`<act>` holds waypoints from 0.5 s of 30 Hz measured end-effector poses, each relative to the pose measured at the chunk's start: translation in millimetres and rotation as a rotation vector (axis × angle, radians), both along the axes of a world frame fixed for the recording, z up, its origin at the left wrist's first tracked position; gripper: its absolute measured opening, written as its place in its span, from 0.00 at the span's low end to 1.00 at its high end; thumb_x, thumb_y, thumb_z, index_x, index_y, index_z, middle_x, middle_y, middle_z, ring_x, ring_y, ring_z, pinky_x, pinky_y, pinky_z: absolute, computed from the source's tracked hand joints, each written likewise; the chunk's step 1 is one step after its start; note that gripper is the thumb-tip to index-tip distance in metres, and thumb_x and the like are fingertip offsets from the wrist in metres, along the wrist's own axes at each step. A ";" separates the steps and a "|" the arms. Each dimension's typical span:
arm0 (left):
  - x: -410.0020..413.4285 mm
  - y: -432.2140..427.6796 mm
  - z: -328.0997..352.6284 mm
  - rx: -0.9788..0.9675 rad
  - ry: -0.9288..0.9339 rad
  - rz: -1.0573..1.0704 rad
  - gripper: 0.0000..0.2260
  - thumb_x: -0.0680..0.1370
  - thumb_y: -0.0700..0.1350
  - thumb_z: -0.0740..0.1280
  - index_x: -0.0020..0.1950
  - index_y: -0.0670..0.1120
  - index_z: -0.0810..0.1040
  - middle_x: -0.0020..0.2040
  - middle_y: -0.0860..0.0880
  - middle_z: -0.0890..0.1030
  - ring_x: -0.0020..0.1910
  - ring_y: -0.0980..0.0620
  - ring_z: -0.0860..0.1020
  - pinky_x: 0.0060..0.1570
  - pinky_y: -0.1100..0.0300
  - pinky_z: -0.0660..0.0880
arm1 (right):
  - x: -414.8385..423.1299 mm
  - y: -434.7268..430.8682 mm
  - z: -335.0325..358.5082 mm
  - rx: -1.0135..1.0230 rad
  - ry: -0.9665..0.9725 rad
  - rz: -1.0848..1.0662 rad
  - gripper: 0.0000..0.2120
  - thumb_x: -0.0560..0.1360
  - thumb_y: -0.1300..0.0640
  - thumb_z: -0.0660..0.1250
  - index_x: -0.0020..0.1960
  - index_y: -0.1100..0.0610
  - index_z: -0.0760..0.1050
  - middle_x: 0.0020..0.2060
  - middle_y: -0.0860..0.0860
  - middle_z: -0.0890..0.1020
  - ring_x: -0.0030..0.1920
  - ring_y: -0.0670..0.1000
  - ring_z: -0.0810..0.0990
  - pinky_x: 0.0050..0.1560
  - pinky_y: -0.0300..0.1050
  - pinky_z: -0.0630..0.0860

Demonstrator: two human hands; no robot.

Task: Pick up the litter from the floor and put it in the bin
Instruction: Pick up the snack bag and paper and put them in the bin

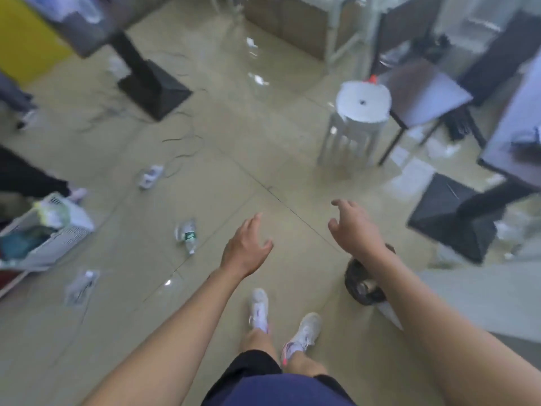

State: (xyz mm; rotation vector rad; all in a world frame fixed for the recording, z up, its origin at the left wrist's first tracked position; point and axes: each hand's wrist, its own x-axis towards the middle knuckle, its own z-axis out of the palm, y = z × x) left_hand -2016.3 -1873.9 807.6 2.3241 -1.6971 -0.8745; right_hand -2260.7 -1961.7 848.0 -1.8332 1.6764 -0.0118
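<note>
- Both hands are held out in front of the person, palms down and fingers loosely spread; the left hand [246, 247] and the right hand [352, 227] each hold nothing.
- Below the hands the person's white shoes [259, 307] stand on the pale tiled floor [263, 148].
- Just under the right forearm sits a dark round thing [361, 284]; it is too blurred to say what it is.
- To the left of the left hand, near but not within touch, lies a crushed clear bottle [186, 234] with a green label, flat on its side.
- Further left and nearer the person lies a clear plastic wrapper [82, 285], crumpled and flat.
- Beyond the bottle, further from the hands, lies a small white pack [150, 175] beside some loose cables.
- At the far left stands a white basket [55, 244] with rubbish already in it; I take that for the bin.
- So the job looks part done: some litter is binned, while at least three pieces remain on the floor, the bottle being nearest the left hand.
- Far beyond the right hand stands a white stool [355, 124].
</note>
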 end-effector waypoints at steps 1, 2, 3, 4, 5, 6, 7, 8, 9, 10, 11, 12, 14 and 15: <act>21.9 18.0 7.4 -0.021 -0.002 0.084 0.33 0.79 0.57 0.63 0.82 0.50 0.57 0.77 0.49 0.68 0.74 0.47 0.70 0.68 0.48 0.71 | 24.5 -0.8 12.9 -0.040 -0.003 0.083 0.25 0.80 0.56 0.61 0.77 0.56 0.67 0.69 0.57 0.74 0.68 0.60 0.73 0.67 0.54 0.71; 43.0 37.5 12.1 -0.029 -0.009 0.164 0.34 0.79 0.57 0.63 0.82 0.50 0.57 0.78 0.49 0.66 0.75 0.48 0.68 0.69 0.49 0.71 | 49.3 -0.1 24.0 -0.071 -0.008 0.163 0.25 0.79 0.57 0.61 0.76 0.56 0.67 0.68 0.58 0.75 0.68 0.60 0.73 0.66 0.53 0.71; 62.5 58.2 15.2 -0.028 -0.016 0.243 0.34 0.79 0.56 0.63 0.83 0.49 0.56 0.79 0.48 0.65 0.77 0.48 0.67 0.70 0.49 0.69 | 74.8 2.4 33.7 -0.091 -0.012 0.237 0.25 0.79 0.58 0.62 0.76 0.57 0.67 0.67 0.58 0.75 0.67 0.61 0.73 0.66 0.53 0.71; 80.2 78.5 17.8 -0.023 -0.021 0.316 0.35 0.80 0.56 0.64 0.83 0.48 0.55 0.80 0.47 0.64 0.77 0.47 0.66 0.71 0.49 0.69 | 100.8 6.3 42.3 -0.103 -0.013 0.306 0.25 0.80 0.58 0.61 0.76 0.57 0.67 0.66 0.58 0.76 0.67 0.61 0.74 0.65 0.53 0.71; 96.5 100.1 19.8 -0.023 -0.024 0.388 0.35 0.80 0.55 0.64 0.83 0.47 0.55 0.80 0.46 0.63 0.77 0.45 0.66 0.71 0.49 0.69 | 127.9 12.6 50.0 -0.107 -0.012 0.373 0.25 0.80 0.58 0.62 0.76 0.57 0.67 0.65 0.58 0.75 0.66 0.62 0.73 0.65 0.54 0.72; 111.1 121.8 22.0 -0.032 -0.025 0.458 0.35 0.80 0.55 0.65 0.83 0.47 0.56 0.80 0.45 0.64 0.76 0.44 0.67 0.70 0.49 0.70 | 155.5 21.3 56.0 -0.108 -0.013 0.437 0.25 0.80 0.58 0.62 0.76 0.57 0.66 0.65 0.58 0.75 0.67 0.62 0.73 0.64 0.54 0.72; 124.3 143.2 24.0 -0.051 -0.027 0.521 0.35 0.79 0.54 0.65 0.83 0.47 0.56 0.79 0.44 0.65 0.75 0.42 0.69 0.68 0.48 0.71 | 182.3 31.4 60.2 -0.108 -0.013 0.499 0.25 0.80 0.58 0.62 0.76 0.57 0.66 0.66 0.58 0.75 0.67 0.62 0.73 0.64 0.54 0.72; 136.5 165.3 25.7 -0.073 -0.030 0.582 0.35 0.79 0.54 0.66 0.82 0.47 0.57 0.78 0.44 0.65 0.74 0.42 0.69 0.68 0.48 0.71 | 208.7 44.2 62.8 -0.109 -0.015 0.564 0.25 0.80 0.58 0.62 0.76 0.57 0.66 0.66 0.58 0.75 0.68 0.62 0.73 0.64 0.54 0.73; 148.2 189.0 27.3 -0.091 -0.032 0.647 0.35 0.79 0.53 0.66 0.82 0.46 0.57 0.78 0.44 0.65 0.74 0.42 0.69 0.67 0.49 0.71 | 234.5 60.2 64.0 -0.111 -0.019 0.634 0.24 0.80 0.58 0.62 0.76 0.57 0.67 0.65 0.59 0.75 0.68 0.62 0.73 0.64 0.54 0.73; 159.5 214.9 28.7 -0.099 -0.036 0.715 0.35 0.80 0.54 0.66 0.82 0.46 0.57 0.79 0.44 0.64 0.75 0.42 0.68 0.68 0.49 0.70 | 260.1 79.1 63.6 -0.112 -0.027 0.706 0.24 0.80 0.59 0.63 0.76 0.57 0.67 0.65 0.59 0.76 0.67 0.62 0.74 0.64 0.54 0.74; 169.4 240.9 30.1 -0.100 -0.040 0.779 0.35 0.80 0.54 0.65 0.83 0.46 0.56 0.80 0.44 0.62 0.76 0.43 0.67 0.69 0.49 0.69 | 284.0 99.5 62.8 -0.110 -0.033 0.774 0.24 0.80 0.59 0.63 0.76 0.58 0.67 0.64 0.59 0.76 0.66 0.62 0.75 0.64 0.53 0.74; 178.5 268.0 31.0 -0.106 -0.044 0.841 0.35 0.80 0.55 0.65 0.83 0.45 0.56 0.80 0.44 0.62 0.76 0.43 0.67 0.69 0.49 0.69 | 306.1 121.5 61.5 -0.102 -0.031 0.840 0.24 0.79 0.60 0.64 0.75 0.58 0.68 0.63 0.60 0.76 0.66 0.62 0.75 0.64 0.52 0.73; 193.9 327.6 33.0 -0.130 -0.045 0.961 0.34 0.80 0.55 0.65 0.82 0.46 0.57 0.80 0.45 0.62 0.75 0.43 0.68 0.67 0.49 0.70 | 347.7 172.7 58.1 -0.092 -0.021 0.965 0.24 0.79 0.60 0.65 0.75 0.58 0.69 0.63 0.61 0.77 0.65 0.63 0.76 0.64 0.51 0.72; 197.9 356.5 35.0 -0.138 -0.048 1.014 0.34 0.80 0.55 0.65 0.82 0.46 0.58 0.80 0.45 0.63 0.74 0.42 0.69 0.67 0.48 0.71 | 364.8 197.9 56.8 -0.088 -0.023 1.016 0.24 0.79 0.59 0.65 0.74 0.58 0.70 0.63 0.61 0.77 0.65 0.63 0.76 0.64 0.51 0.72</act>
